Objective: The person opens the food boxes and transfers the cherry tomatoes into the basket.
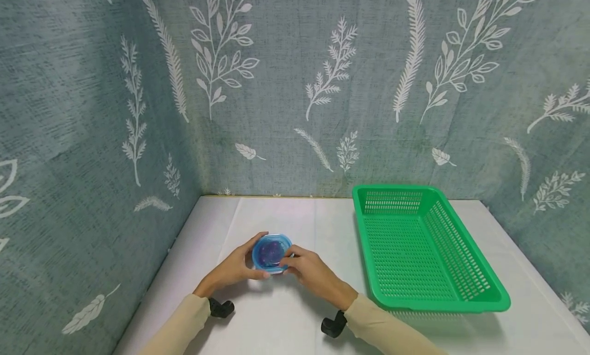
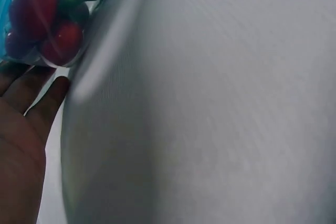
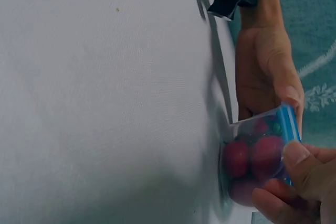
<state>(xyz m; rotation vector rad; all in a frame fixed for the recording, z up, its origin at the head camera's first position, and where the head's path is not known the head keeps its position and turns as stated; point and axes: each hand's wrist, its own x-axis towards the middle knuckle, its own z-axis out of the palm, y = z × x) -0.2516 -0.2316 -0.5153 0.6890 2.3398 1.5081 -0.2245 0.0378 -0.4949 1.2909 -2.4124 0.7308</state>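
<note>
A small clear plastic container (image 3: 236, 129) with a blue lid (image 1: 272, 238) is between my hands, over the left half of the table. Through its wall several round red things (image 2: 65, 40) show, with bits of green among them. My left hand (image 1: 235, 267) holds the container from its left side, thumb at the near edge and fingers around the far side. At the right rim, my right hand (image 1: 311, 273) pinches the lid's edge between thumb and fingers. The right wrist view shows the lid on top of the container; whether its edge is lifted I cannot tell.
A green plastic basket (image 1: 375, 273) with slotted walls stands on the right of the white-covered table (image 1: 322, 222). Grey-green leaf-patterned cloth (image 1: 286, 88) hangs behind the table and along both sides. Black cameras sit at both wrists.
</note>
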